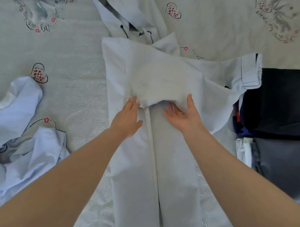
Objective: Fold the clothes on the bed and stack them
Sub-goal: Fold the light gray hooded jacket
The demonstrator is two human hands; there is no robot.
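Two hands (127, 118) (184, 115) touch one white hoodie (126, 66).

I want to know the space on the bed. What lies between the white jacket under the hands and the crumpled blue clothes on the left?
In the head view, only bare bedsheet lies between the white jacket and the crumpled blue clothes.

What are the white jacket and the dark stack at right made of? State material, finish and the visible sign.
Jacket: apparently thin woven synthetic or cotton blend, matte; it holds crisp creases, has a drawcord hood and gathered elastic cuff. Dark stack: looks like smooth, denser woven cloth, matte, lying in flat folded layers; the exact fibre cannot be told.
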